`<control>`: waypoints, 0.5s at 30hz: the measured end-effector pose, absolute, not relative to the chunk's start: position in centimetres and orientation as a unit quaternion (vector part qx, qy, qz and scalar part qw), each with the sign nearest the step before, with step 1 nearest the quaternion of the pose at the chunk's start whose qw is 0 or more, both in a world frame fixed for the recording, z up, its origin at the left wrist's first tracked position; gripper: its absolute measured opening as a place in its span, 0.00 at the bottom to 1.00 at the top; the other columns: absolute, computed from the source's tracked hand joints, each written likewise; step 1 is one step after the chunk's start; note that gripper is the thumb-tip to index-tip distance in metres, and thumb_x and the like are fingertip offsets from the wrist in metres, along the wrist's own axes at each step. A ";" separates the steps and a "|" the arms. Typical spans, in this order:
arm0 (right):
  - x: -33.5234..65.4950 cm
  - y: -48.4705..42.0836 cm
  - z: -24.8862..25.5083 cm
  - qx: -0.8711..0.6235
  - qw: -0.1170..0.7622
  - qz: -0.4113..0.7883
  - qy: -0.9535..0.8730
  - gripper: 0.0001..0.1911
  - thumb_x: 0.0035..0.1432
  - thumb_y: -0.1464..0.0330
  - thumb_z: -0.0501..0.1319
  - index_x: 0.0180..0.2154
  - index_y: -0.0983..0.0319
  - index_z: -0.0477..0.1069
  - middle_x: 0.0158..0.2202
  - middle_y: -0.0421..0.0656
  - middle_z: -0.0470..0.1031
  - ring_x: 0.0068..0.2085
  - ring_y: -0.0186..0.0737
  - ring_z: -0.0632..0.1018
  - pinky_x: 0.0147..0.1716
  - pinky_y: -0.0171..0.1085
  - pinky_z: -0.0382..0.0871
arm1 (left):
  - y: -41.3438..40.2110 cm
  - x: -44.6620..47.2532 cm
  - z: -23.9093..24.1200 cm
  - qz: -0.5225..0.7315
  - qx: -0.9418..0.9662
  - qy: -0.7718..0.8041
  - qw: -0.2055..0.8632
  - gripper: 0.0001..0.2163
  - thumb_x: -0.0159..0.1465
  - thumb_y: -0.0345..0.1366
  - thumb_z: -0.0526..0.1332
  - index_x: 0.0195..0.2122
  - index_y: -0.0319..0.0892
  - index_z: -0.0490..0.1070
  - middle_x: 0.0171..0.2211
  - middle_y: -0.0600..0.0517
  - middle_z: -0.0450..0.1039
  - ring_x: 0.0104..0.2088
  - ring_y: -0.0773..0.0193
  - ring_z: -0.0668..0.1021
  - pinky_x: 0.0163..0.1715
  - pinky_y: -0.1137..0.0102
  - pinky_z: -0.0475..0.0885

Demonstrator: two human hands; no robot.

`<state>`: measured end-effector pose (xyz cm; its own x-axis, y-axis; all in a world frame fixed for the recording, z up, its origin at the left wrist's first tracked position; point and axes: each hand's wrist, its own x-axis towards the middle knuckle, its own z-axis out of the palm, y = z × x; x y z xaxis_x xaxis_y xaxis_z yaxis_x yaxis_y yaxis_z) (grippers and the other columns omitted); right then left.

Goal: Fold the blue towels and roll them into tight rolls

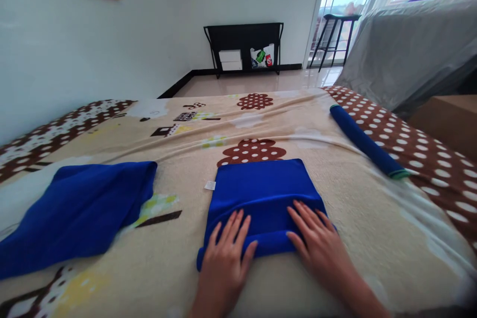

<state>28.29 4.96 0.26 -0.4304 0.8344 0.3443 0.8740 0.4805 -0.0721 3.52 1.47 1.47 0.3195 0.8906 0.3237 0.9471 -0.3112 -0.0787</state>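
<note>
A blue cloth [261, 179] lies flat on the patterned blanket, its near edge rolled into a thin tube and a small white tag on its left side. My left hand [229, 246] rests over the left part of the roll, fingers stretched out onto the fabric. On the right part, my right hand [316, 236] lies the same way, palm down with fingers spread. A low crease runs across the cloth just ahead of the fingertips. To the left is a second blue cloth [89, 208], loosely folded. At the right lies a tightly rolled blue cloth [365, 141] with green edging at its ends.
The beige blanket [179, 154] with brown dotted borders covers the wide surface under everything. Beyond it stand a black rack [244, 37] with white boxes and a bag, and a dark stool [337, 25]. A covered piece of furniture [413, 44] and a cardboard box [447, 121] are at the right.
</note>
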 end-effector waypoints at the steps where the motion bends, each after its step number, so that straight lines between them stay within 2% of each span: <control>1: 29.7 5.3 -0.2 -0.524 0.171 -0.067 -0.832 0.28 0.70 0.55 0.48 0.65 0.58 0.59 0.66 0.43 0.60 0.64 0.44 0.66 0.60 0.49 0.60 | 1.2 2.1 1.1 -0.107 -0.784 -0.597 0.132 0.25 0.70 0.43 0.52 0.67 0.46 0.56 0.65 0.50 0.63 0.63 0.57 0.69 0.57 0.56 0.67; 4: 33.3 5.6 -1.1 -0.540 0.172 -0.089 -0.819 0.29 0.70 0.55 0.48 0.66 0.60 0.57 0.66 0.44 0.61 0.65 0.46 0.65 0.61 0.50 0.58 | 0.1 -1.7 0.4 -0.121 -0.742 -0.643 0.145 0.24 0.70 0.40 0.51 0.68 0.48 0.55 0.65 0.50 0.63 0.64 0.55 0.67 0.61 0.52 0.61; 6: 33.8 5.4 -1.0 -0.540 0.184 -0.104 -0.815 0.28 0.69 0.56 0.49 0.64 0.61 0.61 0.65 0.46 0.62 0.65 0.48 0.65 0.61 0.52 0.57 | -0.5 -2.6 0.4 -0.151 -0.735 -0.640 0.166 0.24 0.69 0.39 0.53 0.66 0.47 0.58 0.64 0.47 0.64 0.64 0.53 0.67 0.64 0.48 0.55; 8: 32.7 5.0 -0.3 -0.541 0.208 -0.117 -0.807 0.25 0.69 0.58 0.51 0.61 0.62 0.65 0.64 0.47 0.63 0.64 0.49 0.66 0.62 0.53 0.56 | -0.6 -1.9 0.8 -0.181 -0.749 -0.610 0.185 0.23 0.68 0.36 0.55 0.64 0.44 0.61 0.63 0.45 0.66 0.64 0.52 0.68 0.64 0.48 0.54; 12: 27.4 4.2 1.2 -0.487 0.220 -0.076 -0.842 0.22 0.69 0.63 0.52 0.62 0.59 0.65 0.63 0.43 0.65 0.63 0.43 0.68 0.60 0.47 0.62 | 0.8 2.6 2.2 -0.183 -0.815 -0.529 0.150 0.22 0.67 0.32 0.55 0.63 0.39 0.63 0.61 0.46 0.69 0.61 0.58 0.71 0.59 0.59 0.65; 15: 24.8 4.4 1.4 -0.441 0.196 -0.038 -0.875 0.25 0.69 0.57 0.52 0.64 0.56 0.62 0.65 0.41 0.62 0.64 0.42 0.67 0.58 0.46 0.66 | 2.3 4.9 2.8 -0.143 -0.841 -0.513 0.095 0.22 0.69 0.37 0.54 0.64 0.42 0.61 0.62 0.48 0.68 0.61 0.60 0.71 0.56 0.61 0.69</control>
<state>24.77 4.40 1.43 -0.5347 0.7561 0.3774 0.7861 0.6089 -0.1062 4.91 2.34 2.79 0.4326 0.8354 0.3390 0.8901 -0.4555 -0.0135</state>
